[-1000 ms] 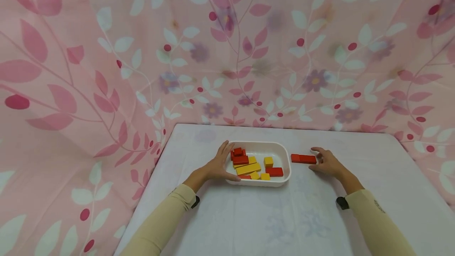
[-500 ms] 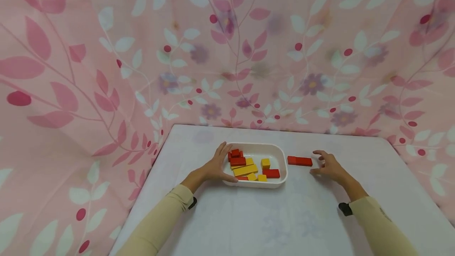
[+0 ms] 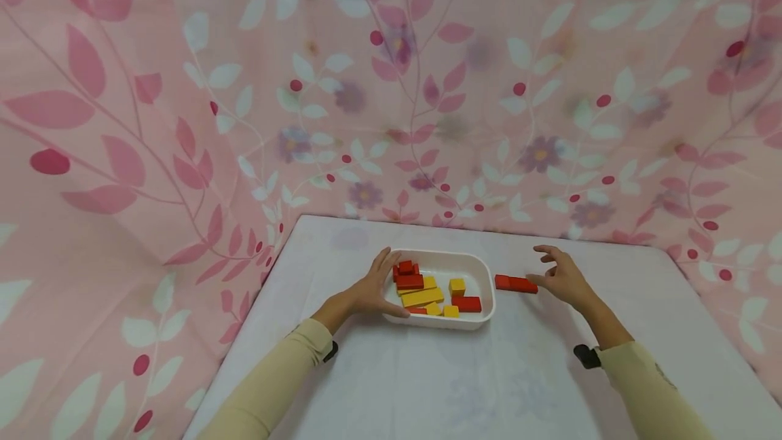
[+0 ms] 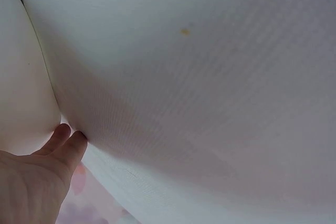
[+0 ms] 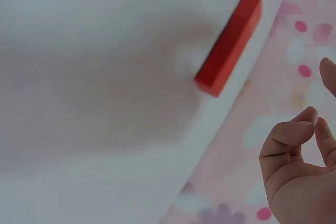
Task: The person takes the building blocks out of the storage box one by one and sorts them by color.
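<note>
A white plastic tray [image 3: 467, 324] holds several red and yellow blocks. My left hand [image 3: 366, 292] grips its left end, thumb along the near rim and fingers at the far left corner; in the left wrist view the fingertips [image 4: 76, 145] are against the pale side of the tray [image 4: 26, 77]. Two red blocks [image 3: 516, 284] lie end to end on the table, just right of the tray. My right hand [image 3: 565, 282] hovers at their right end, holding nothing, thumb tip overlapping them in the head view. In the right wrist view its fingers [image 5: 286, 135] bend loosely, apart from the red blocks [image 5: 231, 45].
Inside the tray, red blocks [image 3: 409, 282] are piled at the left, with long yellow blocks [image 3: 423, 297] beside them. A yellow cube [image 3: 457, 286] and a red block [image 3: 467, 304] lie toward the right. A white cloth covers the table [image 3: 427, 386]; pink floral fabric [image 3: 391, 87] hangs behind.
My right hand has drawn back a little from the red blocks, then come up over their right end, its fingers lifted. The left hand stays on the tray. The head view has shifted slightly.
</note>
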`<act>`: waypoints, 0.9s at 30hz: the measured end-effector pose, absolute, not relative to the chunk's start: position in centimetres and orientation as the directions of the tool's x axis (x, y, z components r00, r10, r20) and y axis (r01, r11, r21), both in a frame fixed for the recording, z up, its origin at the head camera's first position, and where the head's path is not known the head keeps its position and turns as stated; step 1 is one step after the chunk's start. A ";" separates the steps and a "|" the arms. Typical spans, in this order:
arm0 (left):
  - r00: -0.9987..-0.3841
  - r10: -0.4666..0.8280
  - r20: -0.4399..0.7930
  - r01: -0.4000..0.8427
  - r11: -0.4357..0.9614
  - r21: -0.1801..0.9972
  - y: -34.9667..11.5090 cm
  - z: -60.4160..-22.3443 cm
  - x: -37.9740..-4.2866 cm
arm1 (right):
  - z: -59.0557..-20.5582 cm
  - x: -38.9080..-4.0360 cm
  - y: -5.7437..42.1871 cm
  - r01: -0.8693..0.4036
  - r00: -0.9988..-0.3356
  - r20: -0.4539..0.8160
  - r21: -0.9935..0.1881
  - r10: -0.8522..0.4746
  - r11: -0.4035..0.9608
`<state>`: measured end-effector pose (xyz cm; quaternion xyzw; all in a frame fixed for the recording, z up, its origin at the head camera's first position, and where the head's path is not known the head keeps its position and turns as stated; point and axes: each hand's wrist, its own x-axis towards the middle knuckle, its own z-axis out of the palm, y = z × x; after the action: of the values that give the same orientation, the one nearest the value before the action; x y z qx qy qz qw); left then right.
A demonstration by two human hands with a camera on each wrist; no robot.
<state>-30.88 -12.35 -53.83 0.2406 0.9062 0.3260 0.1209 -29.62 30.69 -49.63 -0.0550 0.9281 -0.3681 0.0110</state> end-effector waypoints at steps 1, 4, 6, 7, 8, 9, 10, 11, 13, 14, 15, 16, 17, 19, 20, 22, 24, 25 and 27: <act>-0.855 0.515 -0.060 0.361 0.674 0.644 -12.3 -53.8 -30.9 | -49.3 -29.7 30.3 -0.104 -0.993 0.033 -0.685 -0.112 0.721; -0.858 0.511 -0.057 0.363 0.681 0.636 -12.4 -53.7 -31.1 | -48.5 -30.0 29.1 -0.123 -0.991 0.048 -0.697 -0.126 0.706; -0.858 0.510 -0.059 0.362 0.681 0.636 -12.3 -53.7 -31.1 | -47.9 -30.1 28.2 -0.136 -0.989 0.054 -0.722 -0.140 0.679; -0.858 0.510 -0.061 0.360 0.682 0.637 -12.3 -53.8 -31.1 | -47.7 -30.1 27.8 -0.142 -0.987 0.058 -0.739 -0.148 0.658; -0.858 0.510 -0.064 0.357 0.680 0.640 -12.3 -53.8 -31.1 | -47.5 -30.2 27.4 -0.143 -0.987 0.057 -0.754 -0.152 0.641; -0.858 0.510 -0.066 0.354 0.679 0.643 -12.3 -53.8 -31.1 | -47.3 -30.1 27.0 -0.143 -0.986 0.055 -0.768 -0.159 0.624; -0.858 0.510 -0.068 0.352 0.678 0.645 -12.3 -53.8 -31.1 | -47.2 -30.1 26.6 -0.146 -0.985 0.055 -0.780 -0.166 0.608; -0.857 0.511 -0.068 0.352 0.677 0.647 -12.3 -53.8 -31.1 | -47.1 -30.1 26.2 -0.151 -0.983 0.057 -0.796 -0.175 0.587; -0.857 0.511 -0.071 0.351 0.677 0.647 -12.2 -53.8 -31.2 | -46.9 -30.1 25.4 -0.157 -0.980 0.057 -0.812 -0.191 0.563; -0.856 0.512 -0.070 0.352 0.678 0.645 -12.2 -53.8 -31.2 | -46.8 -30.2 25.0 -0.160 -0.979 0.057 -0.813 -0.196 0.560; -0.856 0.512 -0.070 0.354 0.679 0.643 -12.2 -53.8 -31.2 | -46.8 -30.2 24.7 -0.168 -0.977 0.062 -0.817 -0.206 0.552; -0.856 0.511 -0.071 0.353 0.681 0.642 -12.2 -53.8 -31.2 | -46.8 -30.3 24.3 -0.178 -0.974 0.068 -0.822 -0.216 0.542; -0.856 0.511 -0.072 0.353 0.682 0.640 -12.2 -53.8 -31.2 | -46.8 -30.4 24.0 -0.185 -0.972 0.071 -0.824 -0.226 0.535; -0.856 0.511 -0.073 0.353 0.682 0.641 -12.2 -53.8 -31.2 | -46.6 -30.4 23.2 -0.189 -0.968 0.066 -0.828 -0.243 0.528; -0.856 0.511 -0.072 0.353 0.682 0.641 -12.2 -53.8 -31.2 | -46.3 -30.2 22.7 -0.189 -0.966 0.060 -0.829 -0.251 0.527; -0.856 0.512 -0.071 0.352 0.678 0.645 -12.3 -53.7 -31.2 | -45.7 -29.8 21.7 -0.180 -0.962 0.038 -0.834 -0.270 0.522; -0.855 0.515 -0.068 0.353 0.672 0.650 -12.3 -53.8 -31.1 | -45.1 -29.3 20.6 -0.163 -0.958 0.012 -0.843 -0.285 0.512; -0.853 0.517 -0.067 0.354 0.670 0.653 -12.3 -53.8 -31.1 | -44.9 -29.1 20.1 -0.157 -0.957 0.002 -0.845 -0.290 0.512; -0.852 0.519 -0.067 0.355 0.668 0.654 -12.3 -53.8 -31.1 | -45.6 -29.5 19.6 -0.158 -0.953 0.000 -0.850 -0.301 0.502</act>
<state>-31.13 -12.32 -53.81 0.2414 0.9047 0.3281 0.1248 -29.48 19.55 -45.63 -0.1332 0.8635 -0.4808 0.0743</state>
